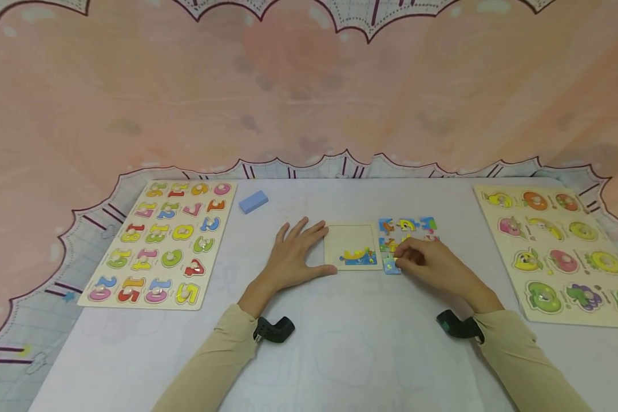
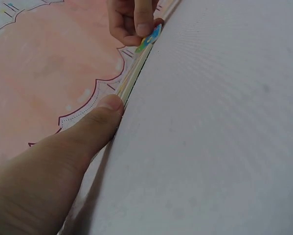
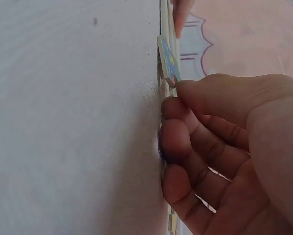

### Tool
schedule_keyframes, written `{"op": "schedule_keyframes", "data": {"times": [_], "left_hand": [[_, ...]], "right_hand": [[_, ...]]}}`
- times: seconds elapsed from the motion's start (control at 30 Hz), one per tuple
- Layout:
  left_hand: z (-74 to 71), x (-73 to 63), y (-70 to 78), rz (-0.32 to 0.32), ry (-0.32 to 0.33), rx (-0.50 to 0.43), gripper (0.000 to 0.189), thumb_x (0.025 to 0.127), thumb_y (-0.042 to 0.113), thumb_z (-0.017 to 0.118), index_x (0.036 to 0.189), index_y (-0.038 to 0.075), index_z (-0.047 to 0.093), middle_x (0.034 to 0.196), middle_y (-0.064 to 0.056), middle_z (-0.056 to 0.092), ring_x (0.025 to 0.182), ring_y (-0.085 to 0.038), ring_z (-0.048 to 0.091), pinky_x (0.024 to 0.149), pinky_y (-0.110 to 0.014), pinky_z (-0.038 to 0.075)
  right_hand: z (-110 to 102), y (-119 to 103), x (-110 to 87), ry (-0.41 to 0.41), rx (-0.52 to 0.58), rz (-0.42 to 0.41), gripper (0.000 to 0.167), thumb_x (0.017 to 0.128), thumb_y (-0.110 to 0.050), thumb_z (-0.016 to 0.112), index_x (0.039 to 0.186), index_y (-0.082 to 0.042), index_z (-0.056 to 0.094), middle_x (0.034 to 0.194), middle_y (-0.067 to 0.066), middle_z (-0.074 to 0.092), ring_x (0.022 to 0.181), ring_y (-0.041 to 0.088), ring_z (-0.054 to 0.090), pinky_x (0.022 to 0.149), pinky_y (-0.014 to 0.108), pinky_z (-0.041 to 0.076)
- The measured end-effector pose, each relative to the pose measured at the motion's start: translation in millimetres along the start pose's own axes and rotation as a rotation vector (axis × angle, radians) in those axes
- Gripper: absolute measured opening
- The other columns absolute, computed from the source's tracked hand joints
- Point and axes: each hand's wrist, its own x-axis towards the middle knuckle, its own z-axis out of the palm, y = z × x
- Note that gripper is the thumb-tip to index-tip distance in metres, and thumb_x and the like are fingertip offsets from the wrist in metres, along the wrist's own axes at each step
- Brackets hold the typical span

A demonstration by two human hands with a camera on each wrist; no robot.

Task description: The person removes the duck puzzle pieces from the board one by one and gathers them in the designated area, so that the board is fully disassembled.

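A pale wooden puzzle frame (image 1: 347, 240) lies mid-table, with a few joined blue and yellow pieces (image 1: 357, 258) along its lower right inside. My left hand (image 1: 300, 254) spreads its fingers at the frame's left side, its thumb and fingertips touching the edge. Between the thumb and forefinger of my right hand (image 1: 427, 263) is a blue jigsaw piece (image 1: 390, 266), just right of the frame. The right wrist view shows that piece (image 3: 169, 58) tilted up from the table. Several loose jigsaw pieces (image 1: 408, 224) lie behind the right hand, which partly covers them.
On the left lies a number puzzle board (image 1: 185, 249); on the right, a fruit puzzle board (image 1: 546, 229). A blue block (image 1: 253, 202) rests near the back, right of the number board. The white tabletop (image 1: 340, 349) meets a patterned cloth (image 1: 309, 103) behind.
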Motion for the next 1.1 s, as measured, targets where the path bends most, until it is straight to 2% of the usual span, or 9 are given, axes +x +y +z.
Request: {"op": "schedule_keyframes", "data": {"times": [0.33, 0.6, 0.77, 0.87, 0.9, 0.93, 1.0, 1.1], "left_hand": [[-0.4, 0.3, -1.0, 0.012, 0.012, -0.008, 0.086, 0.074, 0.064, 0.066, 0.144, 0.019, 0.042, 0.151, 0.003, 0.038, 0.145, -0.029, 0.024, 0.115, -0.059, 0.011], [-1.1, -0.2, -0.8, 0.007, 0.003, -0.007, 0.087, 0.074, 0.064, 0.066, 0.144, 0.02, 0.042, 0.151, 0.003, 0.038, 0.145, -0.029, 0.023, 0.115, -0.059, 0.011], [-1.9, -2.3, -1.6, 0.003, 0.004, -0.003, 0.087, 0.074, 0.065, 0.065, 0.144, 0.02, 0.042, 0.151, 0.004, 0.038, 0.145, -0.028, 0.023, 0.115, -0.059, 0.011], [-1.1, -2.9, -2.3, 0.003, 0.006, -0.003, 0.087, 0.073, 0.065, 0.065, 0.143, 0.019, 0.043, 0.151, 0.004, 0.038, 0.145, -0.028, 0.024, 0.115, -0.059, 0.011], [-0.7, -3.0, -2.6, 0.004, 0.008, -0.003, 0.087, 0.073, 0.065, 0.065, 0.143, 0.019, 0.043, 0.151, 0.004, 0.038, 0.144, -0.028, 0.024, 0.114, -0.06, 0.011], [-0.2, -2.8, -2.9, 0.004, 0.008, -0.003, 0.086, 0.073, 0.065, 0.065, 0.143, 0.019, 0.043, 0.151, 0.004, 0.038, 0.145, -0.028, 0.024, 0.114, -0.06, 0.011], [0.5, -2.4, -3.2, 0.006, 0.01, 0.001, 0.086, 0.074, 0.066, 0.065, 0.143, 0.02, 0.043, 0.151, 0.004, 0.038, 0.144, -0.028, 0.024, 0.114, -0.059, 0.011], [1.4, -1.7, -3.4, 0.006, 0.009, 0.01, 0.086, 0.074, 0.067, 0.063, 0.143, 0.021, 0.042, 0.152, 0.005, 0.037, 0.145, -0.027, 0.024, 0.115, -0.059, 0.012]], "right_hand": [[1, -2, 1.9, -0.008, 0.009, 0.023, 0.008, 0.088, -0.016, 0.066, 0.095, -0.015, 0.063, 0.075, -0.006, 0.057, 0.07, 0.009, 0.05, 0.061, 0.019, 0.042], [3, -5, 3.3, 0.0, 0.031, 0.017, 0.009, 0.09, -0.016, 0.064, 0.099, -0.016, 0.062, 0.082, -0.005, 0.059, 0.077, 0.012, 0.05, 0.065, 0.019, 0.043], [7, -14, 11.0, 0.024, 0.038, -0.055, 0.011, 0.089, -0.013, 0.065, 0.099, -0.015, 0.062, 0.091, -0.005, 0.061, 0.082, 0.011, 0.052, 0.07, 0.02, 0.046], [12, -20, 17.6, 0.032, 0.017, -0.115, 0.014, 0.088, -0.011, 0.065, 0.102, -0.013, 0.064, 0.095, -0.003, 0.062, 0.088, 0.012, 0.056, 0.075, 0.026, 0.048], [13, -23, 19.4, 0.03, 0.009, -0.127, 0.015, 0.088, -0.012, 0.065, 0.103, -0.012, 0.064, 0.096, -0.002, 0.063, 0.096, 0.016, 0.058, 0.079, 0.029, 0.049], [15, -26, 21.1, 0.026, -0.002, -0.134, 0.017, 0.089, -0.013, 0.065, 0.105, -0.012, 0.064, 0.098, -0.002, 0.062, 0.101, 0.017, 0.058, 0.086, 0.033, 0.049], [17, -31, 24.1, 0.013, -0.037, -0.148, 0.022, 0.089, -0.015, 0.064, 0.111, -0.011, 0.064, 0.103, 0.0, 0.06, 0.105, 0.02, 0.056, 0.089, 0.037, 0.047], [21, -39, 27.3, -0.017, -0.085, -0.157, 0.029, 0.089, -0.017, 0.064, 0.117, -0.011, 0.064, 0.108, 0.002, 0.056, 0.101, 0.018, 0.053, 0.087, 0.035, 0.046]]}}
